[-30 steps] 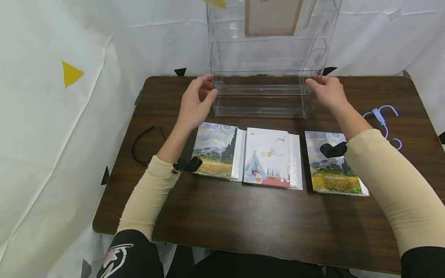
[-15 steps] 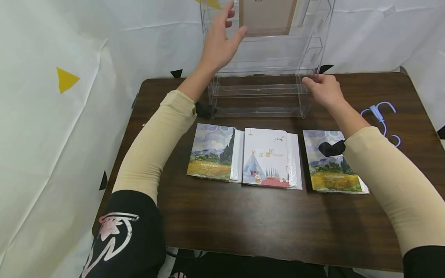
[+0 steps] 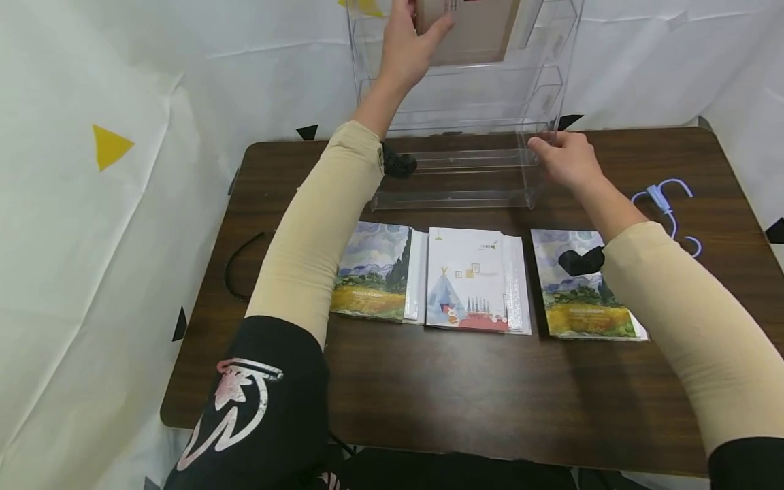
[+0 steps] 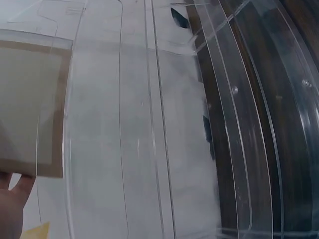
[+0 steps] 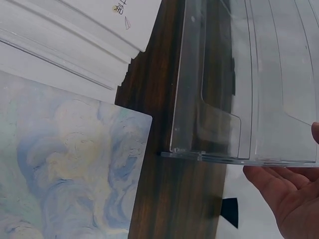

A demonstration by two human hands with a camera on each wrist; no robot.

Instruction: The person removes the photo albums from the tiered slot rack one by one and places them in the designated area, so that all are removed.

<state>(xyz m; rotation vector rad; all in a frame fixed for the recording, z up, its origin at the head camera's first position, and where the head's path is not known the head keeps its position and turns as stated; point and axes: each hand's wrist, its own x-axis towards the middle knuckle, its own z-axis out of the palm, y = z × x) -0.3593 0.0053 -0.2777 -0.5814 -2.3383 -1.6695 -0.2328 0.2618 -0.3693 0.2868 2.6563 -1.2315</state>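
A clear plastic tiered rack (image 3: 459,95) stands at the back of the table. In its upper part is a flat tan book with a brown border (image 3: 474,34). My left hand (image 3: 407,58) pinches this book's left edge, the thumb in front; the left wrist view shows the fingertips at the edge of the book (image 4: 30,109). My right hand (image 3: 569,160) grips the rack's right side panel, thumb to the front, fingers behind; the right wrist view has the hand (image 5: 294,194) against the clear panel (image 5: 214,158).
In front of the rack lie a landscape photo album (image 3: 373,272), a white album with a tent picture (image 3: 468,279) and another landscape album (image 3: 576,292). A light-blue hooked plastic piece (image 3: 658,199) is at the right, a black cord (image 3: 229,272) at the left.
My left hand has left the rack's lower left side, moved up and right, and taken hold of the tan book's edge. My right hand keeps its grip on the rack.
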